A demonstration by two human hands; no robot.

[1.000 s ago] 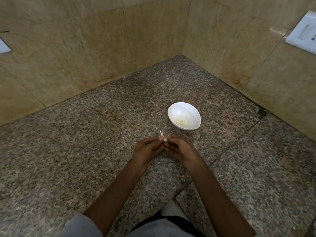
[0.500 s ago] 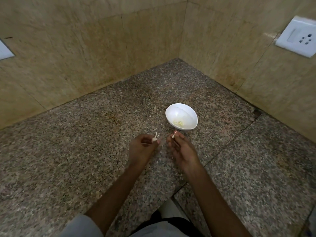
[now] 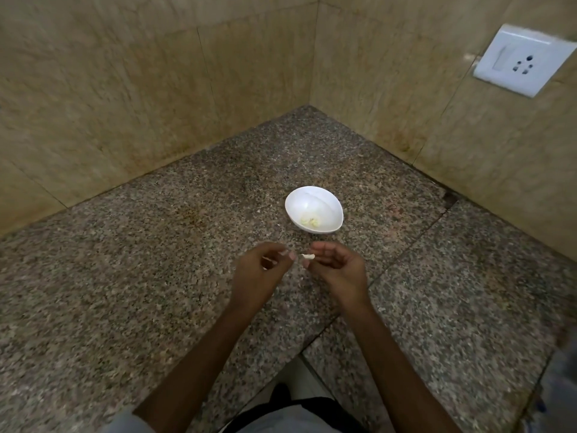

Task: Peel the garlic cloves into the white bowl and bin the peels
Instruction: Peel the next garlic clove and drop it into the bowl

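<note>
- Speckled brown-grey granite forms the bench, which runs into a corner where 2 beige stone-look tiled walls meet; dark staining shows along the foot of the right wall.
- 1 straight joint crosses the bench diagonally on the right side.
- 1 white socket plate sits on the right wall, high up.
- 1 white bowl stands on the bench, near the hands and just beyond them, with a few pale yellowish peeled cloves at its bottom.
- Right hand: its grip is a fingertip pinch on 1 garlic clove, small, off-white, with a thin tail pointing left, held above the bench short of the bowl.
- Left hand: fingers curled, its grip closed on a thin pale strip of peel; it is blurred, so its shape is unclear.
- Both hands are close together but not touching.
</note>
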